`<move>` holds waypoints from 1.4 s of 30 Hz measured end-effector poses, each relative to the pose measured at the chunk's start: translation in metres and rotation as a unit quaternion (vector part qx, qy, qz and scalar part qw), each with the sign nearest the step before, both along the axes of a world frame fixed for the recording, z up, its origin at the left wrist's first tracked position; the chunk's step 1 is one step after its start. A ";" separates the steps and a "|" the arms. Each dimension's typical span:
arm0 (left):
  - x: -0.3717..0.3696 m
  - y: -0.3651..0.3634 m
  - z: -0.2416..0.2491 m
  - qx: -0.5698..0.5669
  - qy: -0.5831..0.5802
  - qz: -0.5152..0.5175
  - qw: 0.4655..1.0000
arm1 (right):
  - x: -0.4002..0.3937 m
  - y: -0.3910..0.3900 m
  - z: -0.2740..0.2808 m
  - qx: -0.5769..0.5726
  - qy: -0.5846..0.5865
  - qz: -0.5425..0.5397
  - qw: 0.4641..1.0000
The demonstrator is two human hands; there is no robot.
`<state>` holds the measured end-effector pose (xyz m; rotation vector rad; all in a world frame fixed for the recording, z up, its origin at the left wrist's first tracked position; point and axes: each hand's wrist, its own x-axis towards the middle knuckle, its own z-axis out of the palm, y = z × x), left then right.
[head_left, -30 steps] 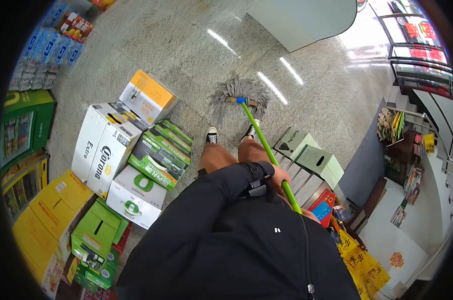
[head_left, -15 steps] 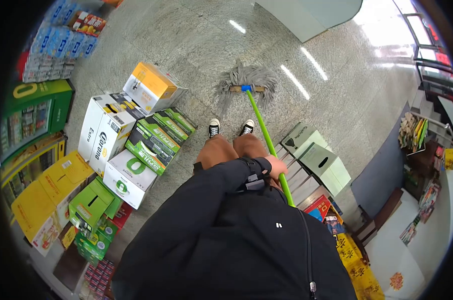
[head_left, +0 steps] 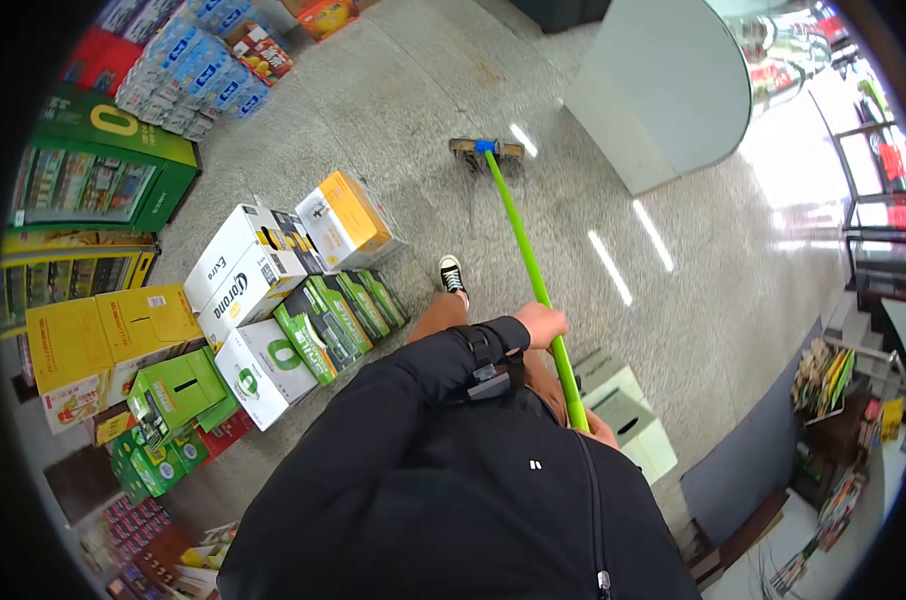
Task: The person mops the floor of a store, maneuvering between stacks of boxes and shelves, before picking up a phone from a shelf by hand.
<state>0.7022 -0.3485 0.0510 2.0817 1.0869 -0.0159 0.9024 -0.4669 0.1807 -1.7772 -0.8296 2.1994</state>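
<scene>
A mop with a bright green handle [head_left: 522, 238] reaches forward from my body to the floor. Its head [head_left: 486, 150], a flat bar with a blue socket, rests on the speckled floor; few grey strands show and they are blurred. My left hand [head_left: 543, 325] is closed round the handle partway down, with a strapped device on that wrist. Nearer my body, my right hand [head_left: 600, 430] wraps the upper end of the handle, partly covered by my black jacket [head_left: 453, 480]. One black-and-white shoe [head_left: 452, 273] shows ahead of me.
On the left stand stacked cartons, including a Corona box [head_left: 235, 275] and green boxes [head_left: 338, 318]. Behind them are a green fridge [head_left: 163, 185] and water packs [head_left: 198, 70]. A pale counter [head_left: 663, 100] stands ahead right. Pale green boxes [head_left: 628, 415] sit at my right.
The mop head has moved forward, away from my feet, and its spread grey strands no longer fan out. My view has shifted and turned. My right hand has come into sight; one shoe is now hidden.
</scene>
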 end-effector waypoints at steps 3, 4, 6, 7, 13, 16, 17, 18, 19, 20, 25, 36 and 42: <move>-0.030 0.031 0.001 0.029 0.007 0.029 0.999 | -0.029 0.036 0.001 0.023 0.005 -0.010 1.000; -0.043 0.042 0.008 0.040 -0.013 0.046 0.998 | -0.042 0.049 0.008 0.011 0.014 -0.015 1.000; -0.074 0.068 0.020 0.044 -0.029 0.061 0.997 | -0.066 0.076 0.015 0.015 0.023 -0.018 0.999; -0.091 0.082 0.027 0.040 -0.036 0.072 0.996 | -0.082 0.091 0.021 0.025 0.015 -0.007 1.000; -0.184 0.145 0.048 0.133 -0.058 0.140 0.979 | -0.155 0.173 0.039 0.049 -0.003 0.097 0.994; -0.215 0.168 0.054 0.095 -0.068 0.166 0.979 | -0.181 0.204 0.042 0.069 0.001 0.124 0.990; -0.223 0.174 0.053 0.095 -0.068 0.174 0.978 | -0.188 0.214 0.042 0.084 -0.006 0.145 0.986; -0.230 0.179 0.052 0.095 -0.080 0.186 0.975 | -0.193 0.224 0.041 0.085 -0.006 0.152 0.985; -0.238 0.183 0.050 0.094 -0.092 0.198 0.971 | -0.199 0.233 0.039 0.069 0.006 0.146 0.987; -0.244 0.187 0.042 0.094 -0.091 0.204 0.970 | -0.206 0.242 0.037 0.052 0.018 0.138 0.989; -0.268 0.214 0.017 0.070 -0.113 0.242 0.961 | -0.239 0.301 0.035 0.036 -0.019 0.198 0.979; -0.306 0.354 -0.076 -0.067 -0.269 0.198 0.940 | -0.304 0.504 0.012 0.042 -0.046 0.361 0.930; -0.324 0.426 -0.094 -0.107 -0.285 0.220 0.927 | -0.340 0.603 0.005 0.042 -0.059 0.433 0.898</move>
